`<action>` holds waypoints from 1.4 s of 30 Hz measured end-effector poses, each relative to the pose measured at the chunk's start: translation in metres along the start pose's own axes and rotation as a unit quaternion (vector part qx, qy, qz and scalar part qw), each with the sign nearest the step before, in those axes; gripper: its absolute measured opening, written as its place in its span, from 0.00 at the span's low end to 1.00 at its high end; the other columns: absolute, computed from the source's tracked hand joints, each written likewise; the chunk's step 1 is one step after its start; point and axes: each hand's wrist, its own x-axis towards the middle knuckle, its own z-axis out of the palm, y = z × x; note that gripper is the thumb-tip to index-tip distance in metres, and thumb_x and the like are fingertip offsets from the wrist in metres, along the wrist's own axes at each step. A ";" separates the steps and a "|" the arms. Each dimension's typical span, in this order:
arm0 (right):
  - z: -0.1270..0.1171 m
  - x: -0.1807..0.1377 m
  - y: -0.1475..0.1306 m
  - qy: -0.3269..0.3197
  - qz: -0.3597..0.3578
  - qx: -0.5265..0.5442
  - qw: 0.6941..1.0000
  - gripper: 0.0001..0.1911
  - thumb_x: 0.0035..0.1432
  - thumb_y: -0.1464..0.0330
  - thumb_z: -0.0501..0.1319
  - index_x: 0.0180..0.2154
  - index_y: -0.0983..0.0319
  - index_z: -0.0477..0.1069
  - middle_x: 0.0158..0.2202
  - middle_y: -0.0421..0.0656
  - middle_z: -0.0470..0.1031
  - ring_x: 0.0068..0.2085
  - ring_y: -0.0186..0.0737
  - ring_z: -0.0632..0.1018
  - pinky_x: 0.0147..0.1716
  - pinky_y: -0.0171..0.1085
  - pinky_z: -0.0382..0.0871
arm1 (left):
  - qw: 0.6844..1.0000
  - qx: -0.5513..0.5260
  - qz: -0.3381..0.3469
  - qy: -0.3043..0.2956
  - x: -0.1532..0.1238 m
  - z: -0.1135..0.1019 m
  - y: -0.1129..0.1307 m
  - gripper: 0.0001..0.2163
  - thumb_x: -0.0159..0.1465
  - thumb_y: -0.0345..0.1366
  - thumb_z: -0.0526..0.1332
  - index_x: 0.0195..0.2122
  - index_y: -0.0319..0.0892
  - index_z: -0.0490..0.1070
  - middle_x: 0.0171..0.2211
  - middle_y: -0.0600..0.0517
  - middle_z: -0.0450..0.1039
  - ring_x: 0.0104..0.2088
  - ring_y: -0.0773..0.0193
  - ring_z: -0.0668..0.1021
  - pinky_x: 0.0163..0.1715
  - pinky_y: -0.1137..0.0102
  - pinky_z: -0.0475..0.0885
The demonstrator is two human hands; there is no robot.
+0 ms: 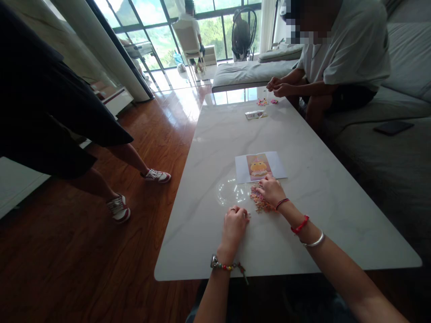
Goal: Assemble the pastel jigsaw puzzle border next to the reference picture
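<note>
My left hand (pixel 235 225) is curled near the front of the white marble-look table, with a small pale piece (pixel 248 216) at its fingertips. Beyond it and to the right lies a pile of tiny pink and orange pieces (pixel 263 204), too small to make out exactly. My right hand (pixel 271 191) reaches over this pile with fingers bent down and together; whatever they pinch is hidden. Just past those fingertips rests a white sheet with a printed picture (pixel 258 165) of a yellow figure in a pink hat.
The long table (pixel 208 157) stretches away from me. Farther along lie a flat packet (pixel 256 115) and small colourful pieces (pixel 262 102), near a seated person's hands (pixel 279 87). A grey sofa (pixel 377 152) lines the right. On the left, someone stands in red-and-white shoes (pixel 156 175).
</note>
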 end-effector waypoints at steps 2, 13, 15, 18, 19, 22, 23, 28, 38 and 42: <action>0.003 0.008 -0.008 -0.019 -0.002 -0.042 0.999 0.12 0.53 0.62 0.55 0.30 0.65 0.71 0.36 0.49 0.68 0.38 0.40 0.69 0.38 0.38 0.60 | 1.000 -0.007 -0.003 -0.004 -0.001 -0.001 0.000 0.02 0.57 0.32 0.58 0.31 0.44 0.69 0.32 0.52 0.69 0.37 0.65 0.70 0.37 0.70 0.65; 0.000 -0.065 -0.002 -0.023 -0.108 0.170 0.979 0.06 0.51 0.71 0.57 0.34 0.63 0.69 0.31 0.42 0.70 0.31 0.34 0.71 0.33 0.33 0.64 | 0.999 -0.039 0.002 -0.001 -0.007 -0.002 -0.003 0.04 0.58 0.32 0.56 0.32 0.43 0.69 0.34 0.51 0.68 0.38 0.64 0.70 0.38 0.69 0.65; 0.005 -0.079 -0.004 -0.037 -0.129 0.158 0.978 0.07 0.51 0.73 0.56 0.34 0.62 0.69 0.32 0.43 0.70 0.35 0.35 0.71 0.35 0.34 0.65 | 0.999 -0.040 0.002 -0.003 -0.008 -0.002 -0.002 0.04 0.58 0.31 0.55 0.34 0.43 0.69 0.35 0.51 0.68 0.38 0.64 0.70 0.38 0.69 0.65; 0.012 -0.084 -0.009 -0.038 -0.136 0.128 0.982 0.08 0.52 0.74 0.54 0.35 0.62 0.69 0.34 0.44 0.70 0.37 0.36 0.71 0.37 0.34 0.65 | 0.999 -0.035 0.004 -0.004 -0.009 -0.001 0.000 0.05 0.58 0.30 0.55 0.34 0.43 0.68 0.35 0.51 0.68 0.38 0.64 0.69 0.38 0.69 0.65; 0.013 -0.082 -0.011 -0.036 -0.134 0.119 0.983 0.08 0.52 0.74 0.54 0.35 0.62 0.69 0.34 0.44 0.70 0.37 0.36 0.71 0.37 0.35 0.65 | 0.999 -0.034 0.003 -0.004 -0.009 0.000 0.000 0.05 0.58 0.30 0.55 0.34 0.43 0.68 0.35 0.51 0.68 0.38 0.64 0.69 0.38 0.69 0.65; 0.014 -0.076 -0.014 -0.036 -0.131 0.103 0.985 0.07 0.53 0.73 0.54 0.34 0.62 0.69 0.34 0.44 0.70 0.37 0.37 0.71 0.37 0.35 0.65 | 0.999 -0.038 0.000 -0.009 -0.006 0.002 0.001 0.04 0.56 0.30 0.57 0.33 0.43 0.68 0.34 0.51 0.68 0.38 0.64 0.69 0.39 0.69 0.65; 0.013 -0.074 -0.013 -0.038 -0.129 0.102 0.986 0.07 0.53 0.73 0.54 0.34 0.62 0.69 0.34 0.44 0.70 0.37 0.37 0.71 0.37 0.35 0.65 | 0.999 -0.041 0.000 -0.011 -0.006 0.003 0.000 0.04 0.56 0.30 0.58 0.33 0.43 0.68 0.34 0.52 0.68 0.38 0.64 0.69 0.39 0.69 0.65; 0.010 -0.067 0.006 0.018 -0.055 0.102 0.993 0.09 0.53 0.71 0.53 0.37 0.62 0.68 0.35 0.44 0.69 0.37 0.38 0.72 0.37 0.35 0.65 | 0.998 -0.056 -0.003 -0.016 -0.004 0.005 -0.001 0.06 0.56 0.29 0.57 0.34 0.44 0.68 0.35 0.52 0.68 0.38 0.64 0.69 0.39 0.69 0.65; 0.003 -0.043 0.041 0.078 0.026 0.135 0.987 0.11 0.49 0.70 0.57 0.37 0.63 0.72 0.31 0.42 0.69 0.29 0.34 0.71 0.32 0.34 0.65 | 0.998 -0.061 -0.007 -0.021 -0.001 0.004 -0.002 0.08 0.58 0.28 0.56 0.38 0.44 0.68 0.35 0.51 0.69 0.38 0.63 0.70 0.39 0.67 0.66; -0.007 -0.024 0.059 0.084 0.062 0.129 0.986 0.09 0.48 0.71 0.57 0.34 0.63 0.72 0.31 0.42 0.70 0.25 0.31 0.69 0.30 0.33 0.65 | 0.998 -0.067 -0.003 -0.001 0.000 0.001 -0.008 0.11 0.57 0.26 0.56 0.40 0.44 0.67 0.37 0.51 0.69 0.39 0.63 0.70 0.40 0.67 0.66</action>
